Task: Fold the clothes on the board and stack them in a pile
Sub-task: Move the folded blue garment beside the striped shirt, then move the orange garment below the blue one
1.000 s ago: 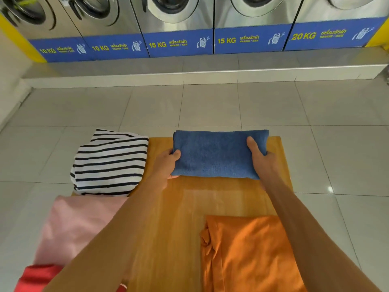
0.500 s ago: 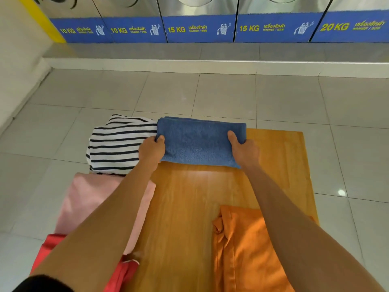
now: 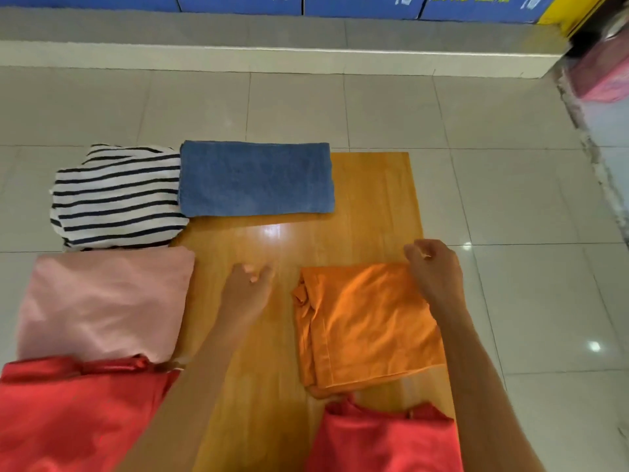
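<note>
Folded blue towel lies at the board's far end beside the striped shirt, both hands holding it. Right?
No: in the head view the left hand and right hand are off the blue towel, nearer, by the orange garment. The rest stands.

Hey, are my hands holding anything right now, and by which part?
Left hand, curled over the board, holds nothing. Right hand is at the orange cloth's far right corner; whether it pinches that corner cannot be told.

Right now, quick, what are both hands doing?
Left hand: fingers curled, holding nothing.
Right hand: curled at the orange cloth corner; whether it grips cannot be told.
</note>
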Available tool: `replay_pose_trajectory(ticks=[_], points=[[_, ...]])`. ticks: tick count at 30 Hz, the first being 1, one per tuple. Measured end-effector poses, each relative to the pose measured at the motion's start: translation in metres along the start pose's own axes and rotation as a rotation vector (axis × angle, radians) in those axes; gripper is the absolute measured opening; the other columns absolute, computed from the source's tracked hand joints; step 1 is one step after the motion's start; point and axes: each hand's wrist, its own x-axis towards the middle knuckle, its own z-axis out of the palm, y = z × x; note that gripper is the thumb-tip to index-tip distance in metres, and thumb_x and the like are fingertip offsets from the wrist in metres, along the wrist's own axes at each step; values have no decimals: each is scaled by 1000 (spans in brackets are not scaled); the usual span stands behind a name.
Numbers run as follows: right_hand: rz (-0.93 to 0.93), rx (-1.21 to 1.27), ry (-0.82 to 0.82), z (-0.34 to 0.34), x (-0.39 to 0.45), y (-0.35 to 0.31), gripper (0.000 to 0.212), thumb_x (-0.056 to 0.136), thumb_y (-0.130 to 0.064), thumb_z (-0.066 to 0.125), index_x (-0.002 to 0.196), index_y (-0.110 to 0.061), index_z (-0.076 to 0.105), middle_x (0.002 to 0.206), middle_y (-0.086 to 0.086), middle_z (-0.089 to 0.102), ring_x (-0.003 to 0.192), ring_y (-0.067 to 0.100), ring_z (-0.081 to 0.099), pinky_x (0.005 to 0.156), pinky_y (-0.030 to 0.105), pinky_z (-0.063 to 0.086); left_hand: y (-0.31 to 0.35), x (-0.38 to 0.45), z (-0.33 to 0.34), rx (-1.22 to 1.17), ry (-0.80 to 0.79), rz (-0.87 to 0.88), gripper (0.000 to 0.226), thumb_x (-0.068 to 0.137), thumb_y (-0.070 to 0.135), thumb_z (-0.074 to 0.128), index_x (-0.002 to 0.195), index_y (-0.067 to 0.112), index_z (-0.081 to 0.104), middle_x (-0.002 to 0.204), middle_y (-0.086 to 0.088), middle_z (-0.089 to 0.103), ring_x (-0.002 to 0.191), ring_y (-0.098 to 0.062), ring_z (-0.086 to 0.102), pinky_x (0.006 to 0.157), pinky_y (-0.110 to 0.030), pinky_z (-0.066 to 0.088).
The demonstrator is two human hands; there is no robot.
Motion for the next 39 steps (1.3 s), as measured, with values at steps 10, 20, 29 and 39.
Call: replay_pose_trajectory(ticks=[10,20,29,39], points=[[211,104,-287,8,-63,52,54,95,-44,66,132,-5,62,126,15,69,104,29,64,85,37,49,-20,-75,68,-87,-228,-35,36,96,48,51,111,18,63,104,-3,68,90,-20,64,82,-40,55],[-35,354,-453,93,-66,-56,40,92,-45,69,117,-13,70,111,4,73,102,22,69,80,34,54,-4,-8,-76,-169,41,27,52,99,45,48,139,11,50,129,-4,58,118,-30,56,102,-44,45],[-189,-25,-313,138,-43,-59,44,91,-43,69,68,-17,42,67,-2,47,72,23,51,66,38,41,-15,39,-71,419,249,76,29,102,31,44,114,7,54,96,-9,58,104,-31,60,78,-33,39],[-187,4,-362,116,-66,-49,36,95,-38,65,107,-5,61,99,6,64,95,28,61,76,35,44,-34,-15,-73,129,355,368,13,88,10,54,101,11,52,90,-3,55,81,-20,50,72,-31,37]])
